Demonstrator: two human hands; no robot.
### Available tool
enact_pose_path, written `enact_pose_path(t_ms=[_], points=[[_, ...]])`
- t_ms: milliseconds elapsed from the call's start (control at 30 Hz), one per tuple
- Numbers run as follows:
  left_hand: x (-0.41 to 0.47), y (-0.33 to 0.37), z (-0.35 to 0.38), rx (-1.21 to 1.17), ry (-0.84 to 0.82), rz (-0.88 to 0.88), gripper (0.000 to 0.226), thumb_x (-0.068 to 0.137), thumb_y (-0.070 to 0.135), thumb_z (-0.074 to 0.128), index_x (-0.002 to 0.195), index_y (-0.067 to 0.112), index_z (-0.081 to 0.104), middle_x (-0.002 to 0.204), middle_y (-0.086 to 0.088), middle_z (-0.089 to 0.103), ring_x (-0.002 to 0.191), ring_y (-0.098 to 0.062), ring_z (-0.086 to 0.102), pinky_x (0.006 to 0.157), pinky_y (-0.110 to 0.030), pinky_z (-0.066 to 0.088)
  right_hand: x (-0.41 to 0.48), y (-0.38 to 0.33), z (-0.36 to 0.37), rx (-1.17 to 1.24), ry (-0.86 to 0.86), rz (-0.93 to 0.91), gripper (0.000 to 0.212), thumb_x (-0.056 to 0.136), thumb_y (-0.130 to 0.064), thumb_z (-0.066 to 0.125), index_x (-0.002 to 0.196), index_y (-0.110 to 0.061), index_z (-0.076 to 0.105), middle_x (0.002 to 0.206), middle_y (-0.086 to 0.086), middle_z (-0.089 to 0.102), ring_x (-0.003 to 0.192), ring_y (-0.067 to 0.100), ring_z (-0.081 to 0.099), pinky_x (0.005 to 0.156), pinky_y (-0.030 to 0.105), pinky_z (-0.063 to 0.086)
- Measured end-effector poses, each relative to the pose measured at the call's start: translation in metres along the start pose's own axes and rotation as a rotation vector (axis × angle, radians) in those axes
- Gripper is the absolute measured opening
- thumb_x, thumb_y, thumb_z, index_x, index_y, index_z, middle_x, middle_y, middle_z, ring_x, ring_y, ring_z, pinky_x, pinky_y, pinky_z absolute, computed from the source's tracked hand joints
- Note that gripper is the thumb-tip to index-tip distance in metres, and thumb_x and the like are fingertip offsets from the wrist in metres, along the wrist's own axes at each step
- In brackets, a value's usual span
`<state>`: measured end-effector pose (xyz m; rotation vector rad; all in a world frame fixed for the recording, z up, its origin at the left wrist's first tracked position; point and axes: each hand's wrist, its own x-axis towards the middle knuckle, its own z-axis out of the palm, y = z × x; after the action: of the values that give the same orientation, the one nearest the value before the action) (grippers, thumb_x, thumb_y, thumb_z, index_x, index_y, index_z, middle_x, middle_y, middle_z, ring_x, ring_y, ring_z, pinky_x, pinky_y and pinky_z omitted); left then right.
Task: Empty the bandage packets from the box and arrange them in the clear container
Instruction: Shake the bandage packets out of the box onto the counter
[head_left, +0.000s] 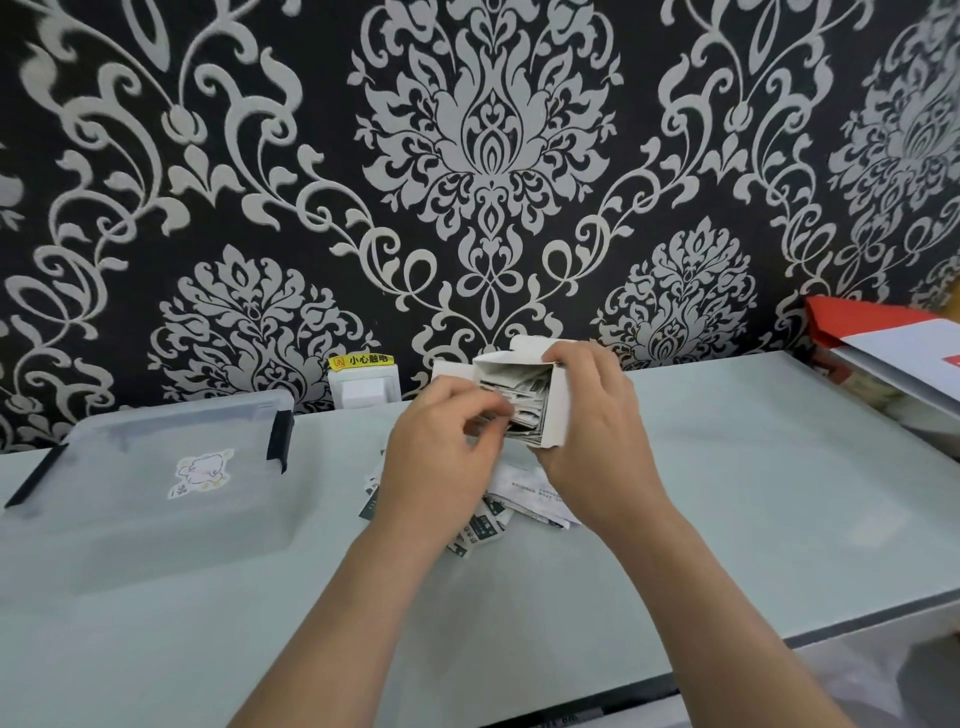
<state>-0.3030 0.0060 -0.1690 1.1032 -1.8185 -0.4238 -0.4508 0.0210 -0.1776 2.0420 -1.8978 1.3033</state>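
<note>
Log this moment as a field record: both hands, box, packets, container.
right hand: grips the box, open end toward the left hand
left hand: fingers pinch boxed packets at the opening
box: white, held above the table
loose packets: piled on the table under the hands
clear container: at left, closed
</note>
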Motion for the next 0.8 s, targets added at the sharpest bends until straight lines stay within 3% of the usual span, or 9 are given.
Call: enact_pose_path(t_ms=[167, 267, 367, 500, 667, 733, 800], points=[[0.003, -0.006, -0.004, 0.206, -0.025, 0.050, 0.019, 0.085, 0.027, 0.070, 0.104, 0.022, 0.073, 0.101, 0.009, 0.068, 0.090, -0.014, 0.062, 0.081, -0.034, 0.051, 0.000, -0.003, -0.002, -0.015, -0.006, -0.016, 0.071, 0.066, 0.004, 0.074, 0.126, -0.022, 0.045, 0.129, -0.003, 0.044, 0.116, 0.021, 0.043, 0.096, 0.022, 0.036], [0.003, -0.007, -0.005, 0.298, -0.031, 0.150, 0.021, 0.090, 0.034, 0.062, 0.096, 0.018, 0.074, 0.090, 0.005, 0.072, 0.078, -0.017, 0.065, 0.070, -0.037, 0.055, 0.000, -0.003, -0.005, -0.011, -0.027, 0.008, 0.070, 0.066, 0.003, 0.075, 0.125, -0.022, 0.045, 0.127, -0.005, 0.044, 0.114, 0.020, 0.044, 0.092, 0.020, 0.033], [0.006, -0.010, -0.003, 0.331, 0.002, 0.231, 0.030, 0.092, 0.032, 0.050, 0.089, 0.013, 0.073, 0.079, 0.001, 0.070, 0.066, -0.021, 0.063, 0.058, -0.038, 0.054, -0.001, -0.004, -0.009, -0.005, -0.050, 0.020, 0.070, 0.067, 0.001, 0.077, 0.125, -0.024, 0.044, 0.126, -0.007, 0.043, 0.112, 0.018, 0.043, 0.089, 0.019, 0.031], [0.009, -0.015, -0.002, 0.327, 0.019, 0.246, 0.017, 0.097, 0.019, 0.052, 0.090, 0.010, 0.065, 0.082, 0.001, 0.064, 0.071, -0.021, 0.058, 0.061, -0.042, 0.051, -0.004, -0.005, -0.010, -0.010, -0.077, 0.015, 0.073, 0.067, -0.002, 0.079, 0.125, -0.027, 0.043, 0.124, -0.010, 0.042, 0.109, 0.017, 0.042, 0.088, 0.020, 0.031], [0.014, -0.013, -0.014, 0.242, 0.074, 0.114, 0.012, 0.097, 0.011, 0.049, 0.088, 0.014, 0.055, 0.076, 0.009, 0.055, 0.068, -0.015, 0.051, 0.058, -0.031, 0.041, 0.000, 0.009, -0.019, -0.063, -0.019, 0.099, 0.068, 0.072, -0.001, 0.074, 0.127, -0.026, 0.043, 0.127, -0.008, 0.041, 0.112, 0.018, 0.039, 0.085, 0.022, 0.030], [0.016, -0.017, -0.023, 0.202, 0.063, -0.043, 0.013, 0.099, 0.016, 0.047, 0.089, 0.018, 0.055, 0.074, 0.012, 0.055, 0.067, -0.009, 0.052, 0.058, -0.026, 0.040, 0.003, 0.016, -0.022, -0.099, 0.018, 0.130, 0.068, 0.072, 0.001, 0.073, 0.128, -0.024, 0.043, 0.129, -0.005, 0.042, 0.114, 0.021, 0.040, 0.085, 0.022, 0.029], [0.017, -0.025, -0.030, 0.248, -0.007, -0.236, 0.014, 0.099, 0.022, 0.046, 0.089, 0.020, 0.057, 0.080, 0.007, 0.061, 0.074, -0.015, 0.060, 0.066, -0.033, 0.049, 0.004, 0.021, -0.023, -0.122, 0.030, 0.167, 0.072, 0.069, 0.004, 0.073, 0.129, -0.023, 0.043, 0.131, -0.003, 0.041, 0.116, 0.023, 0.040, 0.084, 0.022, 0.028]])
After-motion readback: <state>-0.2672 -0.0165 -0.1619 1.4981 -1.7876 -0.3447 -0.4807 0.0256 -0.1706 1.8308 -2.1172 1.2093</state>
